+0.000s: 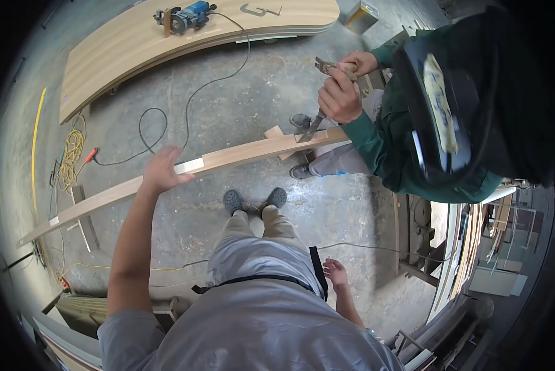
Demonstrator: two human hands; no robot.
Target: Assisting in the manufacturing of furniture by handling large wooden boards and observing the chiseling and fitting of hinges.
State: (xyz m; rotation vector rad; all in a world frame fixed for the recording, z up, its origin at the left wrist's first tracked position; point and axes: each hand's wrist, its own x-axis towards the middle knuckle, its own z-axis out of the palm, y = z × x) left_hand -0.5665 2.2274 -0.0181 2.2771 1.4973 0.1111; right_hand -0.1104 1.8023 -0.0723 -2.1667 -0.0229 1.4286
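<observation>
My left hand (163, 168) rests flat, fingers apart, on top of a long narrow curved wooden strip (228, 159) that runs from lower left to upper right at waist height. My right hand (335, 272) hangs at my side, loosely curled, holding nothing. At the strip's right end a co-worker in a green jacket and dark cap grips a metal clamp (314, 123) with both hands (340, 93), its jaw on the strip.
A wide curved wooden panel (135, 43) lies on the concrete floor at the top, with a blue power tool (188, 17) and its black cable (197, 93) on it. Yellow cord (72, 154) coils at left. Timber stacks and racks stand at right.
</observation>
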